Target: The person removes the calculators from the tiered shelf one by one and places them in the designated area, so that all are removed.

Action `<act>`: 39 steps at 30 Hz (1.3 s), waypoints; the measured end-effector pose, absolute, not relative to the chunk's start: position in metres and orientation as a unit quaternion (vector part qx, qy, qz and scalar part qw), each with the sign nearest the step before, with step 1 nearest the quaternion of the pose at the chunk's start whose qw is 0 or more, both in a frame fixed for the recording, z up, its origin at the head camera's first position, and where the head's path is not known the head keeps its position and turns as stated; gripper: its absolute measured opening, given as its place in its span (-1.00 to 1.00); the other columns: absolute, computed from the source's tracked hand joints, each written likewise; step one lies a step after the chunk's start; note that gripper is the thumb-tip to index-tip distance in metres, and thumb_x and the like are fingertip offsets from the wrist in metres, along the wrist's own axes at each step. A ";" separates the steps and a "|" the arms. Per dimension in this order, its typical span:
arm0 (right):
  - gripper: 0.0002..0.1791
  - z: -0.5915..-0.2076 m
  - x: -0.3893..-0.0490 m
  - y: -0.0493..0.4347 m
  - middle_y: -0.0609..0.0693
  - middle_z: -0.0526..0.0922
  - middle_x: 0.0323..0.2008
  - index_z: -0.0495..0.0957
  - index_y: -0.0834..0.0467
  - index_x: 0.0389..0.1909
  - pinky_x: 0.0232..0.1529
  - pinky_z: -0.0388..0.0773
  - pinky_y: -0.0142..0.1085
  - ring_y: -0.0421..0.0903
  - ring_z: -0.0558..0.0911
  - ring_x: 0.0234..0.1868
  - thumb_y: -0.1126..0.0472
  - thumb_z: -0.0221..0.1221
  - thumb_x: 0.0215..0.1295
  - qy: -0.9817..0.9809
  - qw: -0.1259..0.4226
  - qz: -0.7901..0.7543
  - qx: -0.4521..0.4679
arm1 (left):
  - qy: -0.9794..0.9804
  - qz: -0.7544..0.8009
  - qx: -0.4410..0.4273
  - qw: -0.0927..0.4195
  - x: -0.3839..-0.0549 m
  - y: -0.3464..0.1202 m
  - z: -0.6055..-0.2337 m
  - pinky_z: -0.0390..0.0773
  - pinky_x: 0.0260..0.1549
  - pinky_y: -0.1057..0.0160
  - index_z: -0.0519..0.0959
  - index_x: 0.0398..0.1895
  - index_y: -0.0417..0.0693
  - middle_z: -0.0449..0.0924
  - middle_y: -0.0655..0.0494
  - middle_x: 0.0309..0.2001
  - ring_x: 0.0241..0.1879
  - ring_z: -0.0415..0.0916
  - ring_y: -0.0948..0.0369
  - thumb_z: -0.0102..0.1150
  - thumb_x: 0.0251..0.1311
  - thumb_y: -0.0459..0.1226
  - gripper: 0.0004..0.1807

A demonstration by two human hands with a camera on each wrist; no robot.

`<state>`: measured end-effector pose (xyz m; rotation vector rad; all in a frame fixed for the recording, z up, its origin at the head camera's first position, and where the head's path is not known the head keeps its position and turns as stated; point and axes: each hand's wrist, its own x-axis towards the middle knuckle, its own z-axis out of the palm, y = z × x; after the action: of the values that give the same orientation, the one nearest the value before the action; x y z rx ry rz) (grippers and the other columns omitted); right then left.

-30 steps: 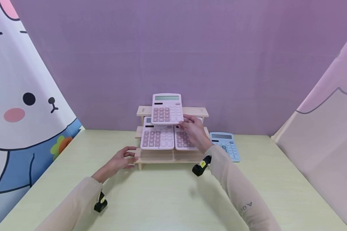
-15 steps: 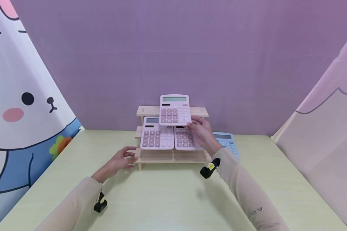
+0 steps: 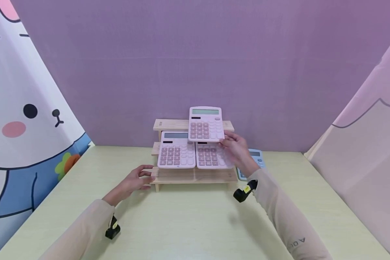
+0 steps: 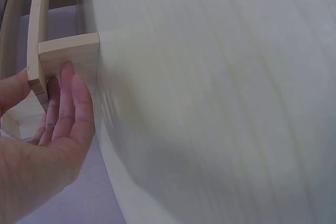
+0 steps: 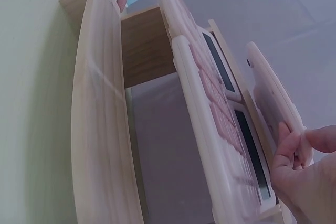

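Note:
A three-tier wooden stand (image 3: 178, 176) stands at the back of the table. My left hand (image 3: 131, 183) grips the left end of its lowest tier, thumb on one side and fingers (image 4: 65, 103) on the other. Between thumb and fingers, my right hand (image 3: 237, 150) pinches the lower right corner of a pink calculator (image 3: 205, 124), which tilts in front of the top tier. Two more pink calculators lean side by side on the middle tier, a left calculator (image 3: 172, 153) and a right calculator (image 3: 208, 159). The held one overlaps their upper parts in the head view.
A light blue calculator (image 3: 258, 159) lies right of the stand, partly hidden by my right wrist. Behind the table hangs a purple cloth (image 3: 195, 65). Printed cloths flank it, with a cartoon animal cloth (image 3: 26, 151) on the left. Each wrist wears a small black camera (image 3: 113, 229).
My right hand has moved the pinched pink calculator rightward along the top tier, from its left part toward its right part. My left hand has stayed on the stand.

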<state>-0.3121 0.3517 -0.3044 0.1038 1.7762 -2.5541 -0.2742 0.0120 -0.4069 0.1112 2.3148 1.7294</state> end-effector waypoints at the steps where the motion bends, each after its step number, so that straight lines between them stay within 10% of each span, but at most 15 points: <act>1: -0.43 -0.304 -0.311 0.353 0.01 0.49 -0.21 0.25 0.23 0.24 -0.07 0.54 -0.43 -0.19 0.55 -0.25 0.54 0.02 0.17 0.572 0.016 -0.819 0.034 | 0.794 0.593 0.037 0.125 -0.274 0.012 -0.407 0.59 -0.10 0.10 0.09 0.30 -0.19 0.33 -0.21 0.08 -0.20 0.49 0.24 0.10 0.18 -0.34 -0.36; 39: -0.38 -0.306 -0.283 0.431 -0.04 0.52 -0.19 0.04 0.30 0.33 -0.03 0.54 -0.46 -0.22 0.58 -0.22 0.47 -0.01 0.26 0.597 0.012 -0.802 0.004 | 0.798 0.589 0.024 0.125 -0.269 0.014 -0.402 0.60 -0.11 0.11 0.11 0.29 -0.19 0.33 -0.21 0.08 -0.21 0.49 0.23 0.12 0.17 -0.35 -0.36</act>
<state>-0.2831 0.4314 -0.3056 0.0131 1.8618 -2.4996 -0.2694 0.0140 -0.4021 0.0690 2.3249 1.7178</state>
